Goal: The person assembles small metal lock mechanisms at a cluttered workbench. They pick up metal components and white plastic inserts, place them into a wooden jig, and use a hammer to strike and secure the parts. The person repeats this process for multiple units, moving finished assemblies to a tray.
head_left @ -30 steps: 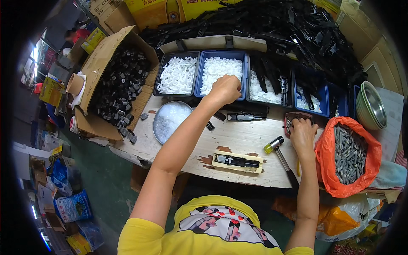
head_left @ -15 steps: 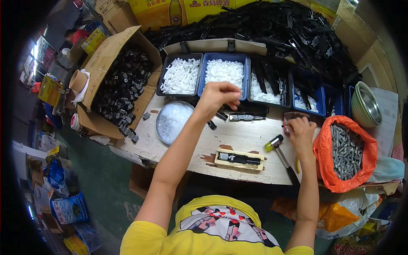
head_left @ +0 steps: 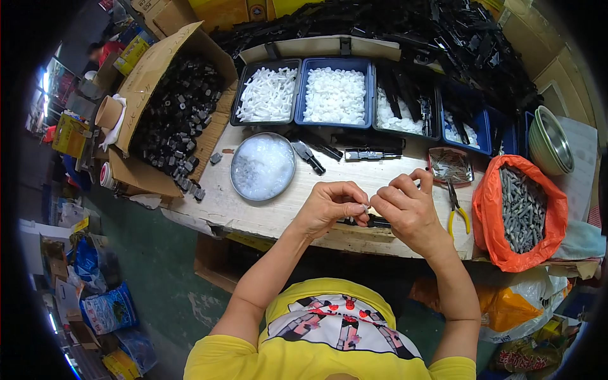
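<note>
Near the front edge of the table, my two hands meet over a dark part (head_left: 379, 221) in a pale holder, mostly covered by them. My left hand (head_left: 334, 208) is closed, pinching a small whitish piece (head_left: 365, 208) between thumb and fingers. Right beside it, my right hand (head_left: 405, 208) is closed, its fingertips at the same small piece. Something dark (head_left: 417, 182) shows between its fingers; what it is cannot be told. To its right lie yellow-handled pliers (head_left: 457, 214), below a small red-edged tray (head_left: 451, 166) of thin metal pins.
Bins of white plastic parts (head_left: 334, 95) line the back, before a heap of black parts (head_left: 456, 38). At left are a carton of black pieces (head_left: 180, 104) and a round dish (head_left: 263, 168) of clear bits. An orange bag (head_left: 491, 215) of grey parts stands right.
My left hand has come down from the bins and my right hand has moved left from the pin tray; they now meet. The hammer seen on the table earlier no longer shows there.
</note>
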Tool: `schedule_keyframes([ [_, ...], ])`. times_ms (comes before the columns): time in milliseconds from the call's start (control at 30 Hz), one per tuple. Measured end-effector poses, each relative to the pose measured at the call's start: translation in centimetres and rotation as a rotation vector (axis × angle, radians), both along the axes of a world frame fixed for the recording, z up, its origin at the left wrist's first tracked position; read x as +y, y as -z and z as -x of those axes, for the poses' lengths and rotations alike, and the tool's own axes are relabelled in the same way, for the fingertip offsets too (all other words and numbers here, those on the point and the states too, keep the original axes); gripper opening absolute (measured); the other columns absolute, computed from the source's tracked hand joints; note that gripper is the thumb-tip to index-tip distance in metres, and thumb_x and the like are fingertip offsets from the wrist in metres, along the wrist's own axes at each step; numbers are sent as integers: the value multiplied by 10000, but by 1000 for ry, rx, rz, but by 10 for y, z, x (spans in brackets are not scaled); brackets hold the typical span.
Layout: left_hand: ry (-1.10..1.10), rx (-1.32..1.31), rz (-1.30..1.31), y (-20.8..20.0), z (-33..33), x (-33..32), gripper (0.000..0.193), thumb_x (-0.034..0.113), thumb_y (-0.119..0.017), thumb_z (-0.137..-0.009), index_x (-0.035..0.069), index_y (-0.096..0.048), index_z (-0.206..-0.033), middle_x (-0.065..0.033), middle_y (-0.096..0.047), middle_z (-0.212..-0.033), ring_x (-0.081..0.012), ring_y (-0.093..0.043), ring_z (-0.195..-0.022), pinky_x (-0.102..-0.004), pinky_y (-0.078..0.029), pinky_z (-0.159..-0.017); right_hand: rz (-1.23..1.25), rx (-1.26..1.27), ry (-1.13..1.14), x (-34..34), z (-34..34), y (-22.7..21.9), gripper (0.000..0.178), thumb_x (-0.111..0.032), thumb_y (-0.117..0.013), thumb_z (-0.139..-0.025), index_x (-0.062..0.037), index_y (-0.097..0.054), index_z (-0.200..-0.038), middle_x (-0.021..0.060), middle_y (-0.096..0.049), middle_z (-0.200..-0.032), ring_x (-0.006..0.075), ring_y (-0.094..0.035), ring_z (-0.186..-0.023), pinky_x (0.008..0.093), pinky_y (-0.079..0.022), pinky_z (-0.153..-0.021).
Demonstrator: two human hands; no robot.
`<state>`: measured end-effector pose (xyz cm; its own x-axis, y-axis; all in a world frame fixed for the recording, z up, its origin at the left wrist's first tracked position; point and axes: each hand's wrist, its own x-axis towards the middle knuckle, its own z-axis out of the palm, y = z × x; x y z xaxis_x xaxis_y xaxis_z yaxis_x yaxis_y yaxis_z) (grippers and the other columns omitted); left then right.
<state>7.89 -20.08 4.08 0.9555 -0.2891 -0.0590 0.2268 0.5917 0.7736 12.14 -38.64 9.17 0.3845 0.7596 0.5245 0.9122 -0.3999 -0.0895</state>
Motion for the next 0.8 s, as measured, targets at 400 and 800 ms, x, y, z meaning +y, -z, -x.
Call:
schedule_keyframes([
  [400,-23,-104,-68,1,9,7,68,-36,-630,-761,-35,-621,-828,-110,-578,-850,-188,-630,-714,-292,-559,-645,23,13,-53,6,5,-3,144,-117,-577,-667,-85,-575,-808,-3,-482,-716,149,-480,-759,363,-331,-796],
  [800,-48,-123,-155,4,20,13,66,-57,-607,-767,-43,-619,-830,-94,-573,-856,-181,-625,-722,-270,-541,-666,-89,261,-102,16,15,6,260,-27,-597,-618,-42,-584,-878,37,-531,-752,220,-485,-744,342,-367,-734],
])
